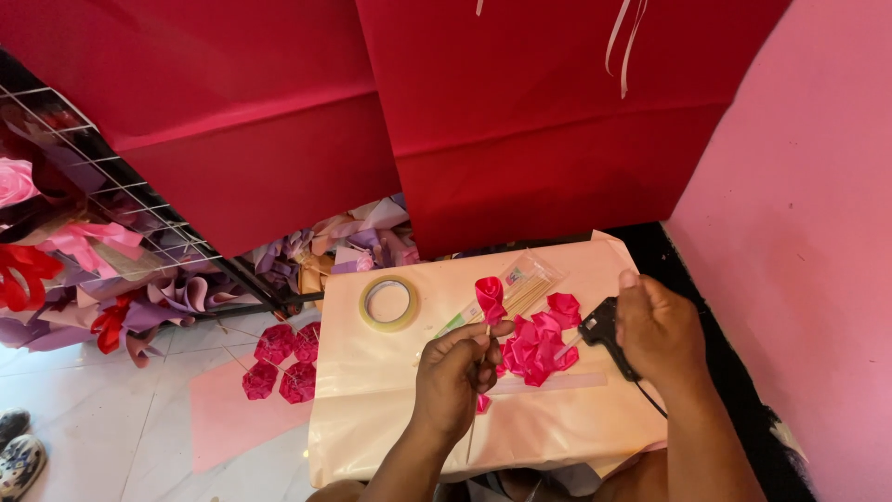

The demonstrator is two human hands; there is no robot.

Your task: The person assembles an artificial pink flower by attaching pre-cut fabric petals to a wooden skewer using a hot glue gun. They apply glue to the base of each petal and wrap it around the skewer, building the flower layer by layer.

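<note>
While we look from the left side, we see on the white tiled floor (139,437) four finished pink ribbon roses on thin sticks (283,363), lying close together beside the low table covered with pale peach paper (372,409). We judge these four as done work.

On the table, near its left part, lies one roll of clear adhesive tape (389,303). Further right there is one clear plastic packet of thin wooden skewers (520,284).

Our left hand (455,372) is closed around one wooden skewer with a pink satin ribbon rose on its top (490,299); the fingers pinch the stick tightly and hold it upright above the table. Just right of it lies a loose heap of pink satin ribbon pieces (539,344), not yet put on sticks; we cannot count them exactly, so we think more work remains than is done.

Our right hand (660,335) is wrapped around one black hot glue gun (599,327), with its nozzle pointing left toward the heap. Behind all this hang two large sheets of red paper (520,112).
</note>
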